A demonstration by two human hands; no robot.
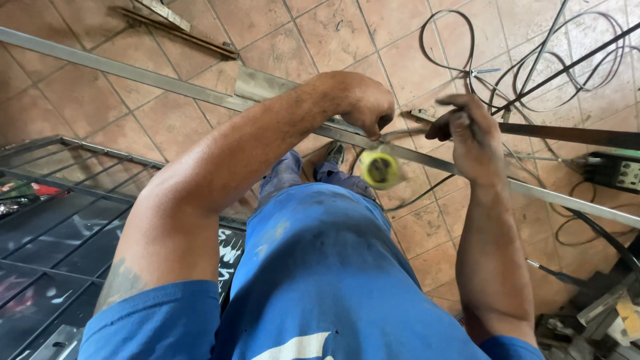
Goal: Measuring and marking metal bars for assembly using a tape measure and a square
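My left hand (360, 103) is closed around a long grey steel bar (133, 73) that runs across the view from upper left to lower right. A yellow tape measure (379, 169) hangs just below this hand, against the bar. My right hand (470, 137) is held above the bar a little to the right, fingers curled, pinching what looks like the thin tape blade between the hands. My blue trousers and shirt fill the lower middle.
Black cables (533, 67) loop over the tiled floor (167, 123) at the upper right. A dark metal grille frame (60, 220) lies at left. A dark flat bar (573, 135) and a black socket box (617, 172) sit at right; metal scraps (170, 23) lie at top.
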